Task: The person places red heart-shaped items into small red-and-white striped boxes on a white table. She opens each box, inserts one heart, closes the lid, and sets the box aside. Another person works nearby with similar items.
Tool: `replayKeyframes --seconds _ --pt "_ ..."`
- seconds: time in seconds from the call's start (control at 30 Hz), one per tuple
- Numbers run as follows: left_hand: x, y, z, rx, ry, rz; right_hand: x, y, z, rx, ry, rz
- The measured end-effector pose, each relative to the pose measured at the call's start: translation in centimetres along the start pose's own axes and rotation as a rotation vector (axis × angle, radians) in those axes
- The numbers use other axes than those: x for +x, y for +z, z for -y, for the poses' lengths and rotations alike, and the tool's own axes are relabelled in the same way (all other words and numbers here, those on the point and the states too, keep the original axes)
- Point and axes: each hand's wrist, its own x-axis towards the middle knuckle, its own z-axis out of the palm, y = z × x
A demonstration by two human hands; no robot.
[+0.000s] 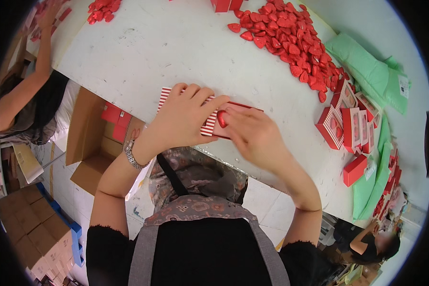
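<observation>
My left hand (186,114) is wrapped over a red-and-white striped box sleeve (210,125), gripping it near the table's front edge. A shallow pink-lined red tray (241,107) sticks out of the sleeve's right end. On that tray my right hand (255,134) has its fingertips closed at the right side of a red foil-wrapped heart (222,118). The heart sits tilted beside the sleeve's edge, partly covered by the fingers. Where the right thumb rests is mostly hidden, and that hand is slightly blurred.
A large pile of red foil hearts (289,39) spreads across the far right. Windowed striped boxes (330,128), a red box (355,170) and green padded mailers (361,68) line the right edge. An open carton (85,143) stands left, below the table (136,64). Other people work at both sides.
</observation>
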Motion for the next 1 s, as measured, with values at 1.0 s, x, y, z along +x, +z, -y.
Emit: replayKeyframes --seconds 1.0 --pt "0.3 0.1 -0.2 0.011 0.003 0.037 -4.6 2.7 -0.7 -0.421 0.027 -0.213"
